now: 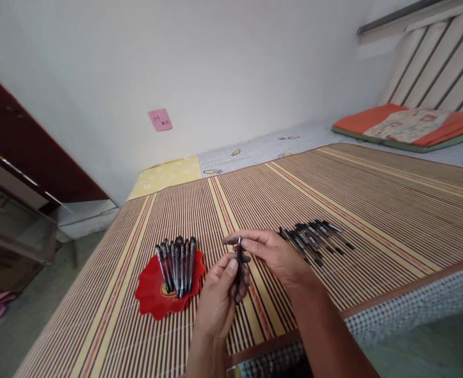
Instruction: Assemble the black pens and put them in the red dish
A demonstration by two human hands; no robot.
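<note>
My left hand (223,283) is closed around a black pen (239,257), holding it upright with the silvery tip up. My right hand (280,257) comes in from the right, its thumb and index finger at the pen's tip; the other fingertips are partly hidden behind the pen. Left of my hands, several capped pens (179,265) with clear barrels lie side by side on a red scalloped plate (152,302). Beyond my right hand, a loose group of pens (314,239) rests on the striped mat, partly covered by the hand.
The striped bamboo mat (373,194) covers a bed against a white wall. A folded orange and floral cloth (408,123) lies at the far right near white slats. A pink note (160,119) is stuck on the wall. At left stand a dark red door (50,142) and a wooden frame.
</note>
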